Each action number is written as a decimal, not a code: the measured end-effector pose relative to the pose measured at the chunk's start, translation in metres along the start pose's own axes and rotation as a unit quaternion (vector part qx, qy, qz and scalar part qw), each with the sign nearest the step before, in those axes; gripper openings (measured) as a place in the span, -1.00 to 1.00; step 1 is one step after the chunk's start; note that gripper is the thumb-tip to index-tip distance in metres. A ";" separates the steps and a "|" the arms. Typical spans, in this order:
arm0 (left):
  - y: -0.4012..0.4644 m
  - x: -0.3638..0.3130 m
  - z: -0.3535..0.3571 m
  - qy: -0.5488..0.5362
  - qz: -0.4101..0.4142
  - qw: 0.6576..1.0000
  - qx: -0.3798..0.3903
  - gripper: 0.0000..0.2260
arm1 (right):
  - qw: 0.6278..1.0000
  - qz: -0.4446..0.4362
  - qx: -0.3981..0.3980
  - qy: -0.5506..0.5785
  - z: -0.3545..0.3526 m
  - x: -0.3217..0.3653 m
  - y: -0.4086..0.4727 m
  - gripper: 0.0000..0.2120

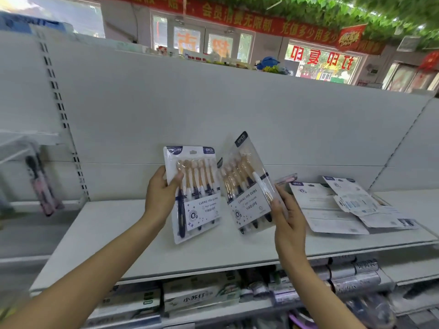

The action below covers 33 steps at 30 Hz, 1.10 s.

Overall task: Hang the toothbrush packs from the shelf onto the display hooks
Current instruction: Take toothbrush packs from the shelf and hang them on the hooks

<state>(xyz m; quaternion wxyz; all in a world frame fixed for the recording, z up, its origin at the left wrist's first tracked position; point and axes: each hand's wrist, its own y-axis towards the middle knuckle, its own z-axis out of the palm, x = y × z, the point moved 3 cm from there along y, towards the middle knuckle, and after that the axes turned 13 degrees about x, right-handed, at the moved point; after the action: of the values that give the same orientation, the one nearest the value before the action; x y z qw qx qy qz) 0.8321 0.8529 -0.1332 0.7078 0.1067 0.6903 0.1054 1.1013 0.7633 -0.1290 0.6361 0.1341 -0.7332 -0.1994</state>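
Left hand (159, 193) grips one toothbrush pack (193, 193) by its edge; right hand (288, 214) pinches a second pack (248, 186), both raised above the shelf (118, 233). More packs (332, 205) lie on the shelf, right of the hands. Hanging cleanly likely means squaring each pack's top slot to a hook; none is visible.

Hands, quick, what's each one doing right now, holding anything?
Left hand: grips the upright toothbrush pack by its left edge.
Right hand: holds the tilted toothbrush pack by its lower right edge.
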 end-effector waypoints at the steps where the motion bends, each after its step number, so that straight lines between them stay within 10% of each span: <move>1: -0.004 -0.003 -0.012 0.016 0.008 1.000 -0.001 -0.82 | 1.000 0.009 0.002 -0.009 0.008 -0.006 -0.007 -0.73; 17: -0.042 0.000 -0.057 0.118 0.025 0.986 0.119 -0.64 | 0.941 0.161 -0.003 -0.297 -0.001 0.017 -0.045 -0.74; 33: -0.127 -0.029 -0.120 0.051 0.008 0.998 0.032 -0.68 | 0.979 0.201 0.014 0.032 0.048 0.024 -0.065 -0.79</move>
<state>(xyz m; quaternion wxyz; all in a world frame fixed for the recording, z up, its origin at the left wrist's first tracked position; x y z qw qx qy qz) 0.7113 0.7241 -0.1461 0.6673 0.1291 0.7275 0.0936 1.0469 0.7003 -0.1430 0.6840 -0.0007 -0.7275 -0.0531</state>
